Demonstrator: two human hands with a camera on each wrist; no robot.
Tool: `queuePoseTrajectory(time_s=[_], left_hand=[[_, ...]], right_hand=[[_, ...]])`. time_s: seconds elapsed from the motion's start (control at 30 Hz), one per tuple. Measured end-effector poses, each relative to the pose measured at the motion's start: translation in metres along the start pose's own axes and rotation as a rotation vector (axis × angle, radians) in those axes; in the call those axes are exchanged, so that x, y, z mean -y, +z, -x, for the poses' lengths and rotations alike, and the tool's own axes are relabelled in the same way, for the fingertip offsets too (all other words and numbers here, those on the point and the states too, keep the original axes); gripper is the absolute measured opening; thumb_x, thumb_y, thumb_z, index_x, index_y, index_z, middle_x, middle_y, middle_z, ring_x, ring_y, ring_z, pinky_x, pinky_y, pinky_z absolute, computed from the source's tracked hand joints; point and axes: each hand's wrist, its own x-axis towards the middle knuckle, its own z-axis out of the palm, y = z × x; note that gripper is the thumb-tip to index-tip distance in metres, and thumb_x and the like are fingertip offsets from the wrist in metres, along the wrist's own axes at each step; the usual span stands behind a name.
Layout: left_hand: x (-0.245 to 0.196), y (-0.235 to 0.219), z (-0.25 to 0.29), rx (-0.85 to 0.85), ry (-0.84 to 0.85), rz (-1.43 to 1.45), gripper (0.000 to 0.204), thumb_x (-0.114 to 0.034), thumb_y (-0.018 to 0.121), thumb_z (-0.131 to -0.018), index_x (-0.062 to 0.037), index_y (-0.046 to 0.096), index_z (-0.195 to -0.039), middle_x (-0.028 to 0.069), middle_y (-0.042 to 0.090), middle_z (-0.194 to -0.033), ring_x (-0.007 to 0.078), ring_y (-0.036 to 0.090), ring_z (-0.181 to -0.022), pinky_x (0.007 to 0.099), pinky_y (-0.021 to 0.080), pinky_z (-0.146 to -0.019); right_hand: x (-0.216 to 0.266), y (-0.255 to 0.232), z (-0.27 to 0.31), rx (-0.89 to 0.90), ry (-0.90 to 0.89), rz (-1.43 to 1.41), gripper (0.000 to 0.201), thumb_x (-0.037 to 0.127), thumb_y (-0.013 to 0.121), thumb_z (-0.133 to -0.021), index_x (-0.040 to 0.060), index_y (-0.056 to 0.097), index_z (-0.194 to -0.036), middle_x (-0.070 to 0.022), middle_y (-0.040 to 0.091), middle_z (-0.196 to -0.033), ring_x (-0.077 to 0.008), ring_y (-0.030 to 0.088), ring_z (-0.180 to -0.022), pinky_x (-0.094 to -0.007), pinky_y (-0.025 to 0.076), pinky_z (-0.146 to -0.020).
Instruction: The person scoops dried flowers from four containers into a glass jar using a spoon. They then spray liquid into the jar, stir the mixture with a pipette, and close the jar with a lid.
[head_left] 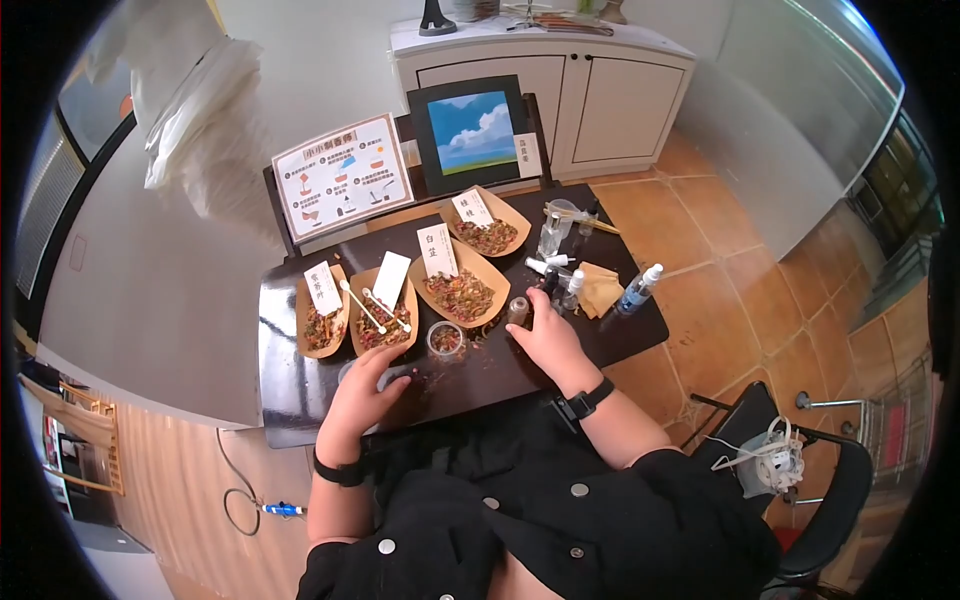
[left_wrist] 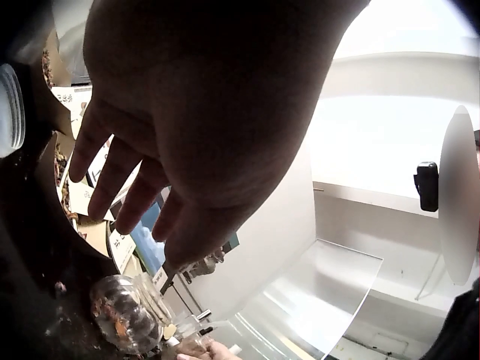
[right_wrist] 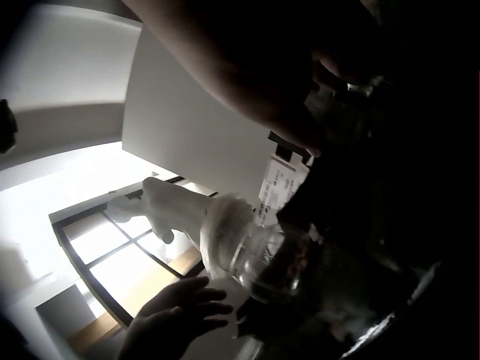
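Black sleeves and buttoned top fill the bottom centre of the head view, wrist cameras strapped on both forearms.

Left hand [head_left: 368, 385]: lower-left of centre, over the near edge of the dark table [head_left: 285, 385]. Fingers spread and mostly straight, tips down near the tabletop; holding nothing. Left wrist view confirms: fingers [left_wrist: 120, 176] extended, loose, nothing gripped. Can't tell whether the tips actually touch the surface.

Right hand [head_left: 545, 338]: just right of centre. Fingers curled round a small brown bottle [head_left: 518, 310], which stands upright on the table at the fingertips. Right wrist view is too dark to confirm the grip.

Small clear glass jar [head_left: 446, 339]: between the two hands, on the table, open top, dried plant bits inside. Also visible lower left in the left wrist view [left_wrist: 126, 313] and lower centre in the right wrist view [right_wrist: 271, 261]. Neither hand touches it.

Behind the jar, centre of frame: four kraft paper trays [head_left: 460, 290] of dried herbs, each with a white label card; two wooden spoons [head_left: 365, 310] lie in the second from left.

Right of the trays: cluster of small spray bottles [head_left: 640, 287] and vials, plus a folded brown cloth [head_left: 598, 287].

Upper centre: instruction card [head_left: 342, 177] and framed sky picture [head_left: 472, 133] at the table's far edge, white cabinet [head_left: 545, 90] behind. Black chair [head_left: 810, 520] lower right.
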Motion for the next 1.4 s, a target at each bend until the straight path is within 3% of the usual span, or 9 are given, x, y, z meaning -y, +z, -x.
queuePoseTrajectory(time_s=[0.17,0.23,0.4,0.6,0.8,0.93,1.03,1.17,1.4], left_hand=[[0.006,-0.008,0.006,-0.058,-0.03,-0.032,0.045,-0.01,0.074,-0.083,-0.0048,0.063,-0.126,0.0182,0.064,-0.124,0.0359,0.059,-0.118,0.0396,0.047,-0.1],[0.01,-0.011,0.005,-0.07,-0.009,-0.022,0.045,-0.008,0.074,-0.083,-0.005,0.063,-0.126,0.0175,0.063,-0.124,0.0347,0.058,-0.121,0.0391,0.047,-0.102],[0.0,-0.013,0.0,-0.07,-0.024,0.008,0.046,-0.008,0.074,-0.083,-0.0069,0.063,-0.128,0.0172,0.064,-0.124,0.0343,0.058,-0.121,0.0393,0.046,-0.102],[-0.004,-0.008,-0.003,-0.061,-0.047,0.002,0.045,-0.01,0.073,-0.085,-0.0077,0.063,-0.129,0.0172,0.064,-0.126,0.0339,0.057,-0.122,0.0398,0.046,-0.103],[0.0,-0.012,-0.022,-0.003,-0.012,0.091,0.042,-0.011,0.073,-0.086,-0.0047,0.063,-0.126,0.0153,0.066,-0.117,0.0312,0.063,-0.112,0.037,0.05,-0.096],[-0.01,-0.012,-0.049,0.027,0.094,0.176,0.041,-0.011,0.073,-0.087,-0.003,0.064,-0.125,0.0148,0.066,-0.118,0.0302,0.063,-0.111,0.0365,0.05,-0.095],[-0.016,-0.002,-0.075,0.094,0.137,0.37,0.042,-0.009,0.07,-0.089,-0.0013,0.061,-0.129,0.0131,0.067,-0.119,0.0245,0.064,-0.11,0.0366,0.05,-0.095],[-0.014,0.008,-0.107,0.283,0.158,0.86,0.048,-0.008,0.061,-0.096,0.0016,0.05,-0.141,0.0118,0.062,-0.129,0.0193,0.059,-0.118,0.0349,0.046,-0.101],[0.01,-0.012,-0.124,0.393,0.077,1.186,0.056,-0.026,0.061,-0.099,0.0042,0.045,-0.143,0.0159,0.058,-0.135,0.0242,0.057,-0.124,0.0376,0.044,-0.106]], right_hand=[[0.039,-0.089,0.016,-0.201,-0.053,-0.08,0.047,0.026,0.071,-0.089,0.0043,0.054,-0.128,-0.0206,0.067,-0.113,-0.0378,0.068,-0.097,-0.0434,0.055,-0.079],[0.034,-0.119,0.011,-0.52,-0.178,-0.082,0.032,0.019,0.071,-0.089,0.0036,0.06,-0.115,-0.0186,0.067,-0.107,-0.0385,0.066,-0.096,-0.0434,0.053,-0.082],[-0.013,-0.169,-0.008,-0.701,-0.12,0.21,0.028,0.019,0.068,-0.092,0.0021,0.061,-0.113,-0.0176,0.058,-0.11,-0.0388,0.058,-0.1,-0.046,0.048,-0.084],[-0.057,-0.157,-0.011,-0.415,0.043,0.199,0.027,0.026,0.069,-0.091,0.0028,0.062,-0.103,-0.0195,0.063,-0.085,-0.0409,0.062,-0.084,-0.0492,0.047,-0.071],[-0.05,-0.16,-0.006,-0.483,0.145,0.019,0.021,0.02,0.066,-0.094,0.0019,0.056,-0.093,-0.0206,0.061,-0.078,-0.0411,0.061,-0.077,-0.0451,0.046,-0.065],[-0.016,-0.189,-0.009,-0.624,-0.05,-0.331,0.01,0.013,0.061,-0.099,0.0041,0.058,-0.099,-0.0044,0.061,-0.085,-0.015,0.059,-0.075,-0.0308,0.046,-0.066],[0.026,-0.185,-0.024,-0.524,-0.268,-0.601,0.008,0.009,0.06,-0.099,0.0043,0.058,-0.104,0.0008,0.057,-0.092,-0.0073,0.054,-0.08,-0.0242,0.044,-0.068],[0.086,-0.154,-0.053,-0.093,-0.392,-0.714,0.013,0.011,0.065,-0.096,0.0033,0.061,-0.105,-0.0024,0.061,-0.087,-0.01,0.056,-0.074,-0.0261,0.046,-0.066],[0.127,-0.085,-0.098,-0.003,-0.611,-0.537,0.019,0.016,0.072,-0.09,0.0026,0.063,-0.1,-0.0107,0.063,-0.082,-0.0213,0.063,-0.067,-0.0304,0.049,-0.06]])
